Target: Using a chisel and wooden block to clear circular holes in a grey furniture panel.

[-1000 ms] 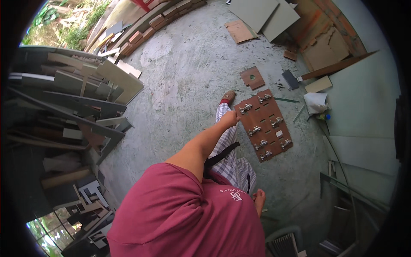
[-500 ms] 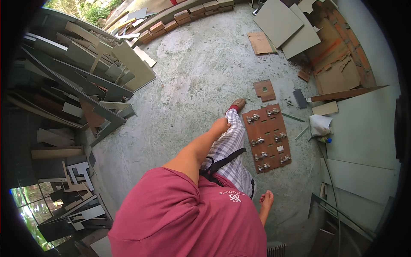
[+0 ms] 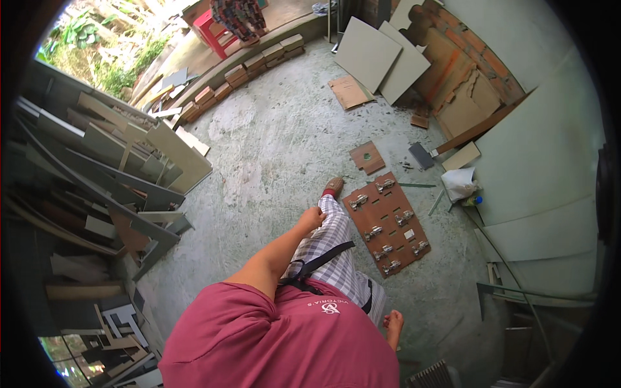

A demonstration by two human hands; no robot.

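Note:
My left hand (image 3: pixel 313 218) is at the knee of my checked trousers (image 3: pixel 323 241), its fingers curled in and no object visible in it. Low by my right side, my right hand (image 3: pixel 393 319) is loosely closed, with nothing showing between the fingers. A brown wood-grain board (image 3: pixel 392 215) lies flat on the floor, right of my leg and beyond my right hand. Several silver metal fittings like cabinet hinges (image 3: pixel 373 233) sit on it, among small slots. Neither hand touches the board. Just past it lies a smaller brown piece (image 3: pixel 367 158) with a round hole.
Board offcuts (image 3: pixel 178 155) lean in stacks along the left. Bricks (image 3: pixel 233 75) line the far edge, beyond which a person's legs (image 3: pixel 239 19) show by a red stool (image 3: pixel 212 33). Pale panels (image 3: pixel 367 55) stand far right. A white bag (image 3: pixel 459 184) and bottle (image 3: pixel 473 201) lie right.
The view has swung round, so the floor objects sit further left and lower. The person's legs and red stool have come into sight. Both hands remain curled.

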